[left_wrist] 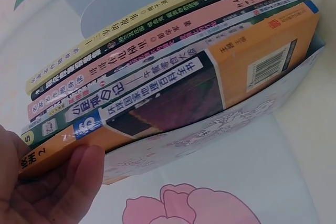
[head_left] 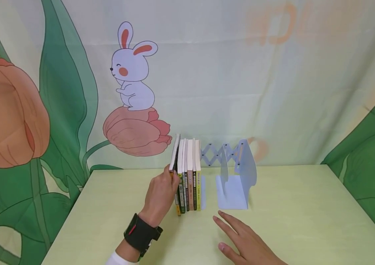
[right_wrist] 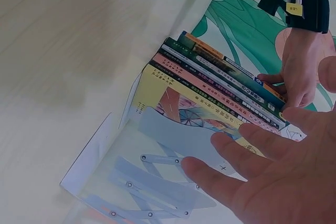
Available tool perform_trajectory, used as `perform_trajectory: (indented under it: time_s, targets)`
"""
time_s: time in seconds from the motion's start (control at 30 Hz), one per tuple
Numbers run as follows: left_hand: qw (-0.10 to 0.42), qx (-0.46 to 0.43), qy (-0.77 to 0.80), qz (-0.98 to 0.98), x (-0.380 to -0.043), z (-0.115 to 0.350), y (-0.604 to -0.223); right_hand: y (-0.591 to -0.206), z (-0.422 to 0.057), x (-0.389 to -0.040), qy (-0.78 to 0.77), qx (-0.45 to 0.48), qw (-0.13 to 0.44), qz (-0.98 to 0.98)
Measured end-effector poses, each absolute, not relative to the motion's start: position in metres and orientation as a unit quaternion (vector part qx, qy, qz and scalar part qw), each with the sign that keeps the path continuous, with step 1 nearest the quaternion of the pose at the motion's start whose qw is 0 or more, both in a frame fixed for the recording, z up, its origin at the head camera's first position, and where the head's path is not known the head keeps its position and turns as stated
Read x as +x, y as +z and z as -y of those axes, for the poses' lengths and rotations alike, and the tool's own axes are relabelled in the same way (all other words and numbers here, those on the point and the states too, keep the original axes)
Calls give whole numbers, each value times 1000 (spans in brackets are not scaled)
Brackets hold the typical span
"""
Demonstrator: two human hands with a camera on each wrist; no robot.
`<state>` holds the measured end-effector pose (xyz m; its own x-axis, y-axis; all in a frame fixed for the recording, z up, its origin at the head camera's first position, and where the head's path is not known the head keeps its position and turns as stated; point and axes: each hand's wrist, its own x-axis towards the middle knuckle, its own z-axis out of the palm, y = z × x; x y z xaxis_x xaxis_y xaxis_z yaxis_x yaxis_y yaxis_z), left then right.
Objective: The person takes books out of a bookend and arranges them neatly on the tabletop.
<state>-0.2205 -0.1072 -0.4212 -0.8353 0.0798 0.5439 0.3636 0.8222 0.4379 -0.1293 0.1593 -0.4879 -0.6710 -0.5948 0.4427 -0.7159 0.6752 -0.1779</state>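
My left hand (head_left: pixel 160 193) grips the upper edge of an orange-spined book (left_wrist: pixel 244 59) at the left end of an upright row of books. In the head view that book leans slightly left of the others at its top. Beside it stand several thin books, among them a pink-spined book (head_left: pixel 190 191) and, at the right end, a yellow-spined book (head_left: pixel 198 191). They stand in a pale blue expandable book rack (head_left: pixel 248 173), whose right sections hold nothing. My right hand (head_left: pixel 245 237) hovers in front of the rack with fingers spread, touching nothing.
Everything stands on a pale green-yellow table (head_left: pixel 108 209). Behind it hangs a cloth backdrop (head_left: pixel 200 73) printed with a rabbit and tulips. A black band (head_left: pixel 142 233) circles my left wrist.
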Motion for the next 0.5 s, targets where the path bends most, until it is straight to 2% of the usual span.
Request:
perform_trajectory:
  time_s: [0.5]
  targets:
    - [301, -120, -269, 907, -220, 106, -402, -483, -161, -127, 174, 344, 148, 911]
